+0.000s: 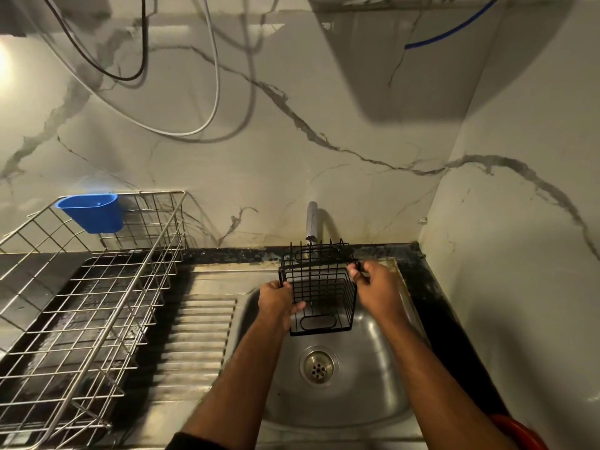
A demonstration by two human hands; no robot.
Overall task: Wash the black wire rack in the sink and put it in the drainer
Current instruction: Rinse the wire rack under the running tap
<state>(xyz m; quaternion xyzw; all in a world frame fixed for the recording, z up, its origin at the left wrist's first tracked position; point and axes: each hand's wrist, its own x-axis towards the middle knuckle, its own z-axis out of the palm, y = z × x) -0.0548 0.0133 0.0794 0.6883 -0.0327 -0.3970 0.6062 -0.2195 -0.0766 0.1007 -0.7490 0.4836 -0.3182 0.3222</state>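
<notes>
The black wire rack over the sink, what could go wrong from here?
1. The black wire rack is held up only at its sides by the left hand and right hand; if wet, it might slip and drop into the sink.
2. It sits close under the tap, so its wires could catch on the spout.
3. The drainer is far left, so carrying it there may drip on the counter.

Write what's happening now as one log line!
step: washing | rack: held over sink, under tap | left hand: grips rack | right hand: grips rack | drainer: no rack
</notes>
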